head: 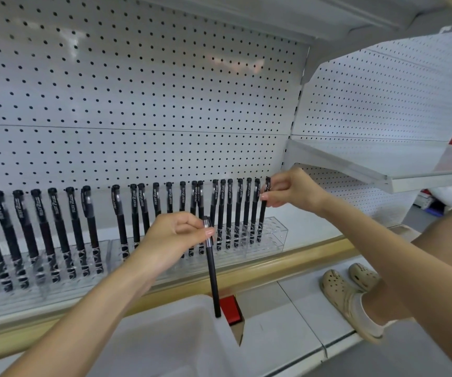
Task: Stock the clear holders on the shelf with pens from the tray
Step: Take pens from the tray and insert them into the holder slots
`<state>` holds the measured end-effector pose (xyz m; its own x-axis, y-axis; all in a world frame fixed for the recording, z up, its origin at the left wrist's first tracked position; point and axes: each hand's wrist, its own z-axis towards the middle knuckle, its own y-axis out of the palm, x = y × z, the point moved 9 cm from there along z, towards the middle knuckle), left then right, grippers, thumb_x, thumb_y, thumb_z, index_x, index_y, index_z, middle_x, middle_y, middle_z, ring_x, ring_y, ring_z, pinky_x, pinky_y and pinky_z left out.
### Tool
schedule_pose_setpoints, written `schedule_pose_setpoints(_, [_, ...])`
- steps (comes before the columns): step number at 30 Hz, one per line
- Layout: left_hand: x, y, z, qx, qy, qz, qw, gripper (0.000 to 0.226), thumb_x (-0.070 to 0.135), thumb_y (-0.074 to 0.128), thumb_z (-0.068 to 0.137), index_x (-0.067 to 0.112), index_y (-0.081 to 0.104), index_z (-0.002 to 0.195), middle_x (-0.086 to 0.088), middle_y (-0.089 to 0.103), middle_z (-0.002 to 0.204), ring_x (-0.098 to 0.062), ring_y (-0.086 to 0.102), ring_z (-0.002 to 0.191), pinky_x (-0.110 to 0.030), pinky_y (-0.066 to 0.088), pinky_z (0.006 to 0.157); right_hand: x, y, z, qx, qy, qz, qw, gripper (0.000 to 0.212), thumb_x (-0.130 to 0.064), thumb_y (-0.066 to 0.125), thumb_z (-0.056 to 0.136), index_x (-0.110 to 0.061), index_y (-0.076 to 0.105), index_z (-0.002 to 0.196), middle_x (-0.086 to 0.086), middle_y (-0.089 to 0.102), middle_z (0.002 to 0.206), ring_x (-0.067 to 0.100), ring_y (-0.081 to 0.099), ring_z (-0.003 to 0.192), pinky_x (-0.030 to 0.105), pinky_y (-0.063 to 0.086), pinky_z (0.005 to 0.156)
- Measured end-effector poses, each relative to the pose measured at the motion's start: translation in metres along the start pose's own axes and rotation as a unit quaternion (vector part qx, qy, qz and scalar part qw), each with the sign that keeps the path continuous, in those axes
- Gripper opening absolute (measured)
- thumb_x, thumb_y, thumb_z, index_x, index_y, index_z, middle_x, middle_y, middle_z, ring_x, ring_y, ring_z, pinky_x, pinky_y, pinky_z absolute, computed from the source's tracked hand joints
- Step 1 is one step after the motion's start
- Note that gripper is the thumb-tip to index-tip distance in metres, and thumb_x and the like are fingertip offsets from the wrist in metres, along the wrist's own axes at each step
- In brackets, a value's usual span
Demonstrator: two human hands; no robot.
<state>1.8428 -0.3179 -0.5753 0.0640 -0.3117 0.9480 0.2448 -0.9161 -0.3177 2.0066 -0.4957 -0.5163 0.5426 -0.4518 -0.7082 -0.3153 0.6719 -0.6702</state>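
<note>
Several black pens (pixel 137 213) stand upright in clear holders (pixel 271 235) along the shelf. My right hand (pixel 292 190) pinches the cap end of the rightmost pen (pixel 263 210), which stands in the right holder. My left hand (pixel 175 238) grips the top of another black pen (pixel 212 273), which hangs upright in front of the shelf edge. Its lower tip is over the rim of the white tray (pixel 165 336) at the bottom of the view. The right end of the right holder has free slots.
A wood-coloured shelf lip (pixel 287 265) runs in front of the holders. White pegboard (pixel 137 104) backs the shelf, and another white shelf (pixel 369 170) juts out at right. A red-topped box (pixel 230 308) sits beside the tray. Two beige clogs (pixel 350 292) stand on the floor.
</note>
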Motion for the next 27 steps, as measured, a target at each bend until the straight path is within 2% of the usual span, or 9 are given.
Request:
schedule_pose_setpoints(5, [0.000, 0.001, 0.000, -0.006, 0.006, 0.005, 1.000, 0.019, 0.036, 0.067, 0.083, 0.020, 0.067, 0.094, 0.011, 0.074, 0.090, 0.001, 0.063, 0.093, -0.028, 0.035, 0.088, 0.009, 0.004, 0.001, -0.011, 0.010, 0.017, 1.000, 0.010, -0.014, 0.076, 0.078, -0.014, 0.071, 0.069, 0.001, 0.071, 0.065, 0.017, 0.069, 0.072, 0.031, 0.058, 0.076])
schedule_pose_setpoints(7, [0.000, 0.002, -0.001, -0.006, 0.008, 0.005, 1.000, 0.018, 0.036, 0.068, 0.083, 0.020, 0.067, 0.093, 0.011, 0.074, 0.089, 0.000, 0.064, 0.093, -0.029, 0.035, 0.089, 0.020, 0.003, 0.001, -0.007, 0.030, 0.016, 0.999, 0.028, -0.017, 0.078, 0.075, 0.000, 0.069, 0.096, 0.009, 0.074, 0.080, 0.017, 0.070, 0.076, 0.031, 0.057, 0.078])
schedule_pose_setpoints(9, [0.001, 0.002, -0.002, -0.005, 0.006, 0.001, 1.000, 0.018, 0.036, 0.068, 0.083, 0.021, 0.068, 0.094, 0.012, 0.074, 0.089, 0.000, 0.064, 0.093, -0.029, 0.036, 0.088, 0.025, 0.000, -0.005, -0.002, 0.052, -0.013, 0.999, 0.045, -0.022, 0.080, 0.073, -0.005, 0.064, 0.111, 0.007, 0.074, 0.088, 0.020, 0.071, 0.080, 0.031, 0.057, 0.079])
schedule_pose_setpoints(12, [0.005, 0.000, -0.005, 0.008, 0.002, -0.028, 1.000, 0.017, 0.033, 0.069, 0.083, 0.021, 0.068, 0.094, 0.010, 0.075, 0.088, -0.001, 0.066, 0.089, -0.029, 0.041, 0.088, -0.003, -0.026, -0.018, 0.106, -0.008, -0.044, 0.993, 0.037, -0.023, 0.076, 0.078, -0.022, 0.063, 0.112, 0.001, 0.070, 0.089, 0.022, 0.069, 0.078, 0.031, 0.058, 0.072])
schedule_pose_setpoints(15, [0.015, 0.000, -0.011, 0.021, 0.020, -0.082, 0.996, 0.013, 0.029, 0.069, 0.083, 0.019, 0.069, 0.091, 0.007, 0.075, 0.086, -0.002, 0.069, 0.088, -0.033, 0.041, 0.098, -0.041, -0.051, -0.044, 0.207, -0.055, 0.065, 0.975, 0.021, -0.018, 0.070, 0.085, -0.022, 0.063, 0.105, 0.007, 0.066, 0.081, 0.015, 0.064, 0.063, 0.026, 0.053, 0.057])
schedule_pose_setpoints(17, [0.025, 0.001, -0.014, 0.025, 0.038, -0.107, 0.993, 0.014, 0.031, 0.069, 0.082, 0.020, 0.069, 0.090, 0.009, 0.075, 0.088, -0.002, 0.066, 0.094, -0.035, 0.037, 0.100, -0.062, -0.030, -0.056, 0.113, -0.026, 0.109, 0.987, 0.012, -0.020, 0.067, 0.087, -0.015, 0.067, 0.098, 0.009, 0.068, 0.077, 0.015, 0.061, 0.059, 0.028, 0.049, 0.054])
schedule_pose_setpoints(21, [0.048, 0.004, -0.021, 0.011, 0.090, -0.156, 0.984, 0.025, 0.043, 0.070, 0.070, 0.024, 0.074, 0.085, 0.011, 0.074, 0.096, -0.005, 0.062, 0.106, -0.043, 0.033, 0.110, -0.079, 0.047, -0.085, -0.117, 0.017, 0.094, 0.989, 0.016, -0.022, 0.066, 0.087, -0.010, 0.070, 0.096, 0.005, 0.069, 0.074, 0.009, 0.057, 0.056, 0.019, 0.046, 0.053])
schedule_pose_setpoints(25, [0.056, 0.009, -0.026, -0.013, 0.113, -0.183, 0.977, 0.036, 0.052, 0.072, 0.054, 0.028, 0.077, 0.081, 0.009, 0.073, 0.101, -0.012, 0.059, 0.112, -0.049, 0.033, 0.110, -0.083, 0.078, -0.091, -0.166, 0.020, 0.192, 0.967, 0.013, -0.023, 0.065, 0.084, -0.022, 0.073, 0.073, 0.003, 0.064, 0.069, 0.009, 0.057, 0.063, 0.015, 0.045, 0.058])
schedule_pose_setpoints(27, [0.055, 0.009, -0.027, -0.021, 0.110, -0.196, 0.974, 0.035, 0.051, 0.073, 0.053, 0.028, 0.077, 0.079, 0.008, 0.074, 0.098, -0.013, 0.061, 0.105, -0.049, 0.036, 0.109, -0.082, 0.085, -0.092, -0.180, 0.029, 0.242, 0.953, 0.028, -0.025, 0.065, 0.078, -0.003, 0.073, 0.093, 0.009, 0.062, 0.071, 0.007, 0.056, 0.062, 0.013, 0.045, 0.057])
